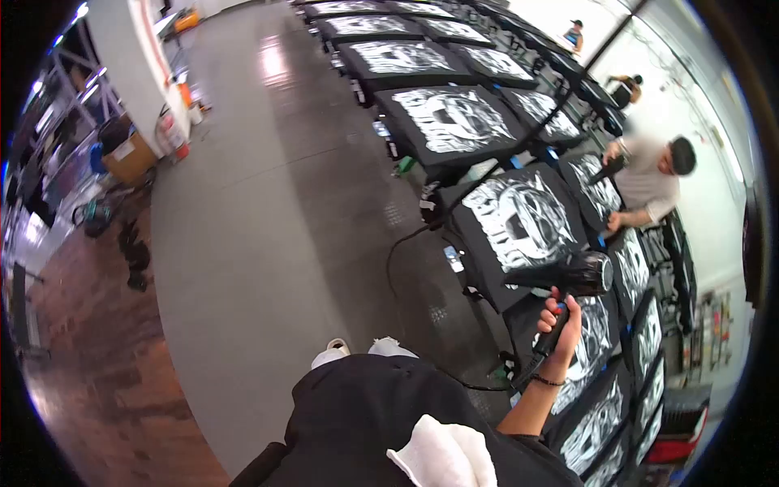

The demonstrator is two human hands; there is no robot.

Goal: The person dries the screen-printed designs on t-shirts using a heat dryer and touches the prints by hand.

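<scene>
My right hand [560,329] is wrapped round the handle of a black hair dryer [580,274], whose nozzle points left over a black shirt with a white print [519,219]. The shirt lies flat on a board. A black cord [479,386] runs from the handle down past my waist. A dark bracelet circles my right wrist. My left hand is not in view. A white cloth [446,454] hangs at the front of my dark clothing.
Rows of printed black shirts [446,122] stretch away on boards. A co-worker [649,178] across the row holds another dryer [607,169]. Another cable crosses overhead. At the left are a fire extinguisher [172,134], a cardboard box [131,158] and grey floor [235,268].
</scene>
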